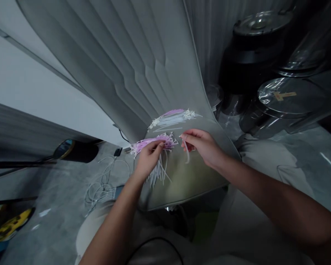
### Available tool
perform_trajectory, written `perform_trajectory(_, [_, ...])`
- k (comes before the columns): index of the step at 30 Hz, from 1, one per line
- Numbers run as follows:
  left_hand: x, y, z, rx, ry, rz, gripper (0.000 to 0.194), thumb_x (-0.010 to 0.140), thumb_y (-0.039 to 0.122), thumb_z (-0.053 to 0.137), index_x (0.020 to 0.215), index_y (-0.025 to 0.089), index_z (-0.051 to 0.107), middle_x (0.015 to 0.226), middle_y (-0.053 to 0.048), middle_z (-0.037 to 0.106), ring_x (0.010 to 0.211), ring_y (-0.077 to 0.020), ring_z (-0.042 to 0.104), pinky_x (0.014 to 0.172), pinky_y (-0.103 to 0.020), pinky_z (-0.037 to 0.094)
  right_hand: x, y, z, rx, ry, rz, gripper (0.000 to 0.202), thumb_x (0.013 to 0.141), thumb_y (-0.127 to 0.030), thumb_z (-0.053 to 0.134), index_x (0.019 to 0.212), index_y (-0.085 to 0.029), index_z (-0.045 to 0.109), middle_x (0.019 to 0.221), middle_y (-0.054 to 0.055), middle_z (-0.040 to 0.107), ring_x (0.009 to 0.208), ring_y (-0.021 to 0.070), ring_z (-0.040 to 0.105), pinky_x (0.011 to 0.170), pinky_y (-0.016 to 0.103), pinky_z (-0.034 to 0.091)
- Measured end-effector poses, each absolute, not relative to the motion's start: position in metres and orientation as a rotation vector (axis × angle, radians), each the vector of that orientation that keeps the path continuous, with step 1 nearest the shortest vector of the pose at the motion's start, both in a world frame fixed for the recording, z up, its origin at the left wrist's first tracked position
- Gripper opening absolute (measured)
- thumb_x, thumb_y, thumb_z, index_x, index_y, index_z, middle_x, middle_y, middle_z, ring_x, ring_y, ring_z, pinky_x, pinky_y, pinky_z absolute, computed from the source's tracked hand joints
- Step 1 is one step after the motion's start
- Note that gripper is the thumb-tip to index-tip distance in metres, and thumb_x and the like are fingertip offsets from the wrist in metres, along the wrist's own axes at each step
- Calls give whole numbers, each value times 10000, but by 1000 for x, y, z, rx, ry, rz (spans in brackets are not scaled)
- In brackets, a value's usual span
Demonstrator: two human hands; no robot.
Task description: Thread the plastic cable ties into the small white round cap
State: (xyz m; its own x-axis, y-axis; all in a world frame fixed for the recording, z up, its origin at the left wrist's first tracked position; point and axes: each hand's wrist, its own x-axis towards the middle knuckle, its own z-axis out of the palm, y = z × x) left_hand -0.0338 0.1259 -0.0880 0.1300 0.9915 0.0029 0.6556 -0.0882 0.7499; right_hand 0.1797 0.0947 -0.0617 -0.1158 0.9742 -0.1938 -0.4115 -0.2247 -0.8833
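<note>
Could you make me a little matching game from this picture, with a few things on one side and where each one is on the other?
Things:
1. Left hand
2. Right hand
3. Far bundle of cable ties
4. Metal lids

Places:
A. Pinching a single white tie
B. Stacked at the right, beyond the board
C. Resting on the pink and white ties
D. Lying alone, farther up the grey board

Pairs: 1-C, 2-A, 3-D, 4-B

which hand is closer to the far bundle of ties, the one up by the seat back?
Right. The right hand sits just below the far bundle, pinching a single white tie. The left hand is lower and further left, on the near pink bundle.
</note>
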Motion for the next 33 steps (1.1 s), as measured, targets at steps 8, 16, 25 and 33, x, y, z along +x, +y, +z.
perform_trajectory(8, [-15, 254, -94, 2248, 1925, 351, 412, 910, 332, 416, 1176, 129, 657, 1127, -113, 698, 1002, -225, 647, 881, -294, 466, 203, 112, -54, -928, -628, 1562, 177, 740, -322, 693, 776, -169, 611, 606, -23, 624, 508, 79, 544, 526, 222, 423])
perform_trajectory(16, [35, 325, -102, 2406, 1923, -232, 369, 851, 382, 513, 1134, 229, 692, 1156, -130, 692, 1061, -316, 627, 847, -375, 467, 229, 133, -51, -924, -479, 1515, 114, 785, -260, 660, 746, -173, 597, 592, -27, 615, 474, 63, 517, 480, 203, 380])
perform_trajectory(25, [50, 348, -110, 2479, 1936, -492, 403, 840, 441, 503, 1032, 168, 728, 1100, -177, 696, 1028, -333, 634, 822, -377, 476, 232, 133, -46, -897, -478, 1581, 111, 790, -278, 672, 760, -187, 616, 594, -27, 609, 482, 70, 511, 485, 211, 386])
perform_trajectory(33, [45, 345, -116, 2513, 1913, -526, 420, 851, 409, 463, 1070, 157, 718, 1126, -178, 691, 1032, -347, 637, 810, -397, 487, 231, 131, -50, -902, -513, 1563, 141, 779, -296, 677, 746, -180, 603, 609, -22, 607, 502, 73, 519, 499, 220, 383])
